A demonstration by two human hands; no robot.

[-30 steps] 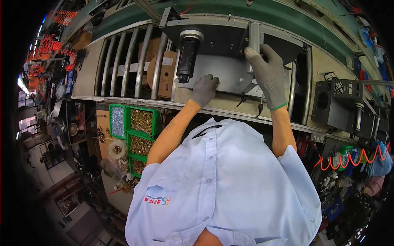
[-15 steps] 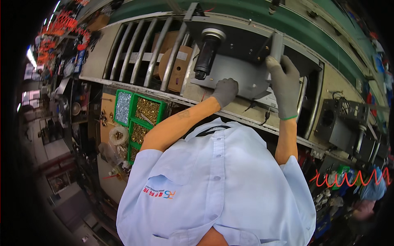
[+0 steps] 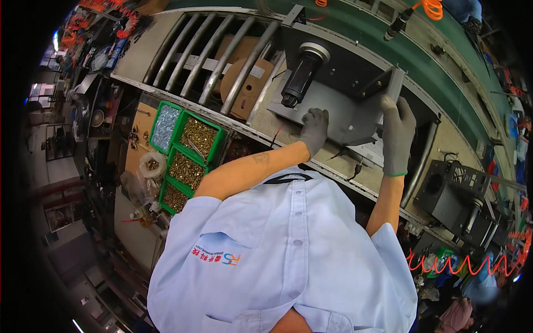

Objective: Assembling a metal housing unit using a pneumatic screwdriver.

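Observation:
A dark grey sheet-metal housing (image 3: 340, 105) lies open-side up on the roller bench, with a black cylinder with a silver collar (image 3: 302, 75) standing inside its left part. My right hand (image 3: 398, 133), in a grey glove, is closed around the upright end panel (image 3: 394, 86), thumb on the inner side. At the front edge of the housing's base is my gloved left hand (image 3: 315, 133), fingers curled together. Whatever those fingers pinch, if anything, is hidden. Short black cables (image 3: 355, 169) hang at the housing's front, near my right wrist.
Green bins (image 3: 206, 139) of brass-coloured and silvery small fasteners stand left of my left forearm. Metal rollers (image 3: 208, 64) span the bench, with a cardboard piece (image 3: 244, 91) beneath. Another dark housing (image 3: 447, 188) sits at right. A power screwdriver (image 3: 397, 26) hangs from an orange coil above.
The whole view has shifted, bringing the hanging screwdriver further into sight. My left fingers have loosened slightly from a tight fist. My right hand keeps its grip on the end panel.

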